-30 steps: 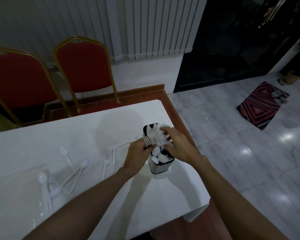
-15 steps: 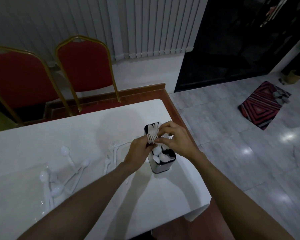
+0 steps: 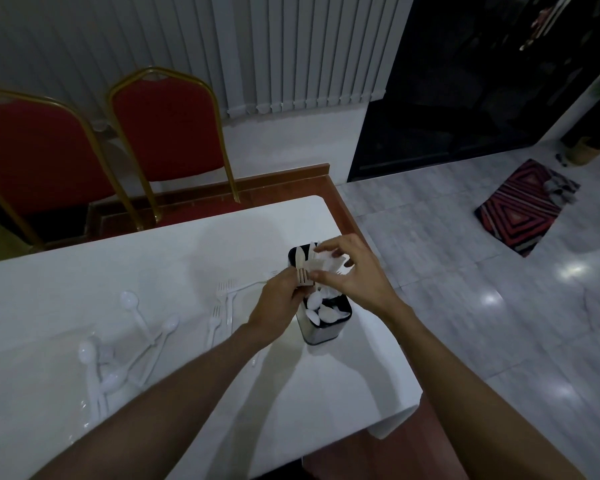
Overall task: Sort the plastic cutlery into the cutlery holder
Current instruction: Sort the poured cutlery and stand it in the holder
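A metal cutlery holder [image 3: 321, 332] stands near the table's right end, with white spoons [image 3: 323, 311] in its near compartment and knives [image 3: 302, 259] at the back. My left hand [image 3: 278, 303] pinches a white plastic fork [image 3: 302, 276] at the holder's left rim. My right hand [image 3: 352, 271] hovers over the holder, fingers on white cutlery in its middle part. Loose forks [image 3: 224, 299] lie left of the holder. Loose spoons [image 3: 132, 341] lie further left.
The white table [image 3: 187, 393] ends just right of the holder, with tiled floor beyond. Two red chairs with gold frames [image 3: 167, 133] stand behind the table. A striped mat [image 3: 523, 209] lies on the floor at right.
My right hand has lifted slightly and spread its fingers over the cutlery. My left hand has kept hold of the fork at the rim, shifting a little.
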Tool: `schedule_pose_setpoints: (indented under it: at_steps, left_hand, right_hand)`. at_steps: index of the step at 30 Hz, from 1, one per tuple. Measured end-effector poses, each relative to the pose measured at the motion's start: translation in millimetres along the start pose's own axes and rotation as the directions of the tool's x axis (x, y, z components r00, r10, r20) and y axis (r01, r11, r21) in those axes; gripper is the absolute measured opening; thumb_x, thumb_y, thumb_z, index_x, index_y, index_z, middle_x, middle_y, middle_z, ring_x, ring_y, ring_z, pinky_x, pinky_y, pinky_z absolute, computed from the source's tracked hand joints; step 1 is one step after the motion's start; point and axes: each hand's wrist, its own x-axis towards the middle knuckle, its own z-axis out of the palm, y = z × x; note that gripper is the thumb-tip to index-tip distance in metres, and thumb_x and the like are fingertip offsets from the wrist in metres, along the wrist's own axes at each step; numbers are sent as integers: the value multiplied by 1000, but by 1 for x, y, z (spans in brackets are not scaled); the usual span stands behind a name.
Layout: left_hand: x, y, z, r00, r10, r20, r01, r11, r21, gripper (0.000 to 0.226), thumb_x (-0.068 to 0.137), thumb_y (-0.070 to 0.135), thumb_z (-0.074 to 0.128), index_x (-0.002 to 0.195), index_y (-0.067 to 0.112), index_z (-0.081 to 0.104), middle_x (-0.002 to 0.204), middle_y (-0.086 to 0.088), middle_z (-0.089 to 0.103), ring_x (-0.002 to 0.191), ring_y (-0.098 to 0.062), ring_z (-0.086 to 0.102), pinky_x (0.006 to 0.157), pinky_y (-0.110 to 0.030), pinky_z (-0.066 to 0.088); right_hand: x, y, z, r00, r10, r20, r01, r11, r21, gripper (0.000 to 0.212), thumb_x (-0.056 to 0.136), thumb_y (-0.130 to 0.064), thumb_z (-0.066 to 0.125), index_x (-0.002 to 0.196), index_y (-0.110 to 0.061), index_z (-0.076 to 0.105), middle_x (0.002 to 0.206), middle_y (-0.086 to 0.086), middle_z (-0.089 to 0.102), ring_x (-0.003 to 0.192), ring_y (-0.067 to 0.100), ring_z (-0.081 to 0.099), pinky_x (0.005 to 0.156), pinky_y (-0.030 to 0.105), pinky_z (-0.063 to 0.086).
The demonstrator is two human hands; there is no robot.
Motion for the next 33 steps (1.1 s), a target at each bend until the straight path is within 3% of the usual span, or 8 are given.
schedule_pose_setpoints:
  at_steps: [2,5,7,12,16,22,25,33]
  left_hand:
    - [1,0,1,1000,17,-4,-17,1000,26,15,87,4,61,100,8,66,89,5,57,82,-10,56,72,-14,45]
    - [0,-1,1,1000,-19,13,20,1000,-20,11,86,5,64,97,6,65,90,-1,65,82,-14,62,73,-24,53]
    - [-3,1,-1,998,-59,-26,57,995,-76,12,86,5,64,97,10,64,87,4,65,76,-6,60,70,-9,47]
    - [-6,-12,-2,990,-107,-86,100,992,-83,6,84,5,65,87,11,63,86,1,63,78,-9,58,67,-6,39]
    - [-5,-15,4,1000,6,-31,-4,999,51,8,84,-1,63,85,7,65,84,-1,61,78,-11,56,68,-6,37]
    - [0,-18,7,998,-63,-13,63,995,81,13,89,8,61,94,14,50,86,0,62,74,-15,56,63,-23,38]
    - [0,-19,6,993,-115,18,114,991,64,20,87,13,63,90,16,44,86,-3,64,74,-17,58,61,-29,45]
    - [-17,-25,-6,978,-210,-3,208,972,-110,29,83,-3,60,105,14,51,94,3,65,89,-8,62,78,-17,52]
  right_hand:
    - [4,-7,2,999,-34,10,34,999,22,21,77,-31,78,98,-30,73,102,-8,58,97,0,55,76,7,41]
    - [8,-6,3,999,-45,-26,46,998,37,6,82,-21,74,87,-20,77,91,-5,66,89,6,61,74,24,50]
    - [8,0,2,995,-68,-74,68,998,-7,4,84,-18,72,85,-18,75,85,-5,68,80,8,62,69,29,51]
    - [2,17,-2,965,-135,-223,98,980,-171,3,85,-16,70,85,-17,73,82,-10,67,76,14,58,67,29,50]
    - [-8,27,6,984,-156,-85,127,952,-277,6,82,-18,73,87,-19,78,87,-6,68,82,19,57,72,27,45]
    - [-12,24,9,997,-66,-46,51,959,-278,16,83,-33,72,95,-23,74,92,-10,70,86,12,55,76,26,46]
    - [-13,22,11,997,-69,-43,54,956,-290,16,83,-38,70,88,-23,69,87,-13,68,83,11,55,77,34,47]
    - [-16,9,15,983,-94,-156,64,980,-190,25,87,-45,54,97,-23,63,94,-11,62,92,13,56,84,44,48]
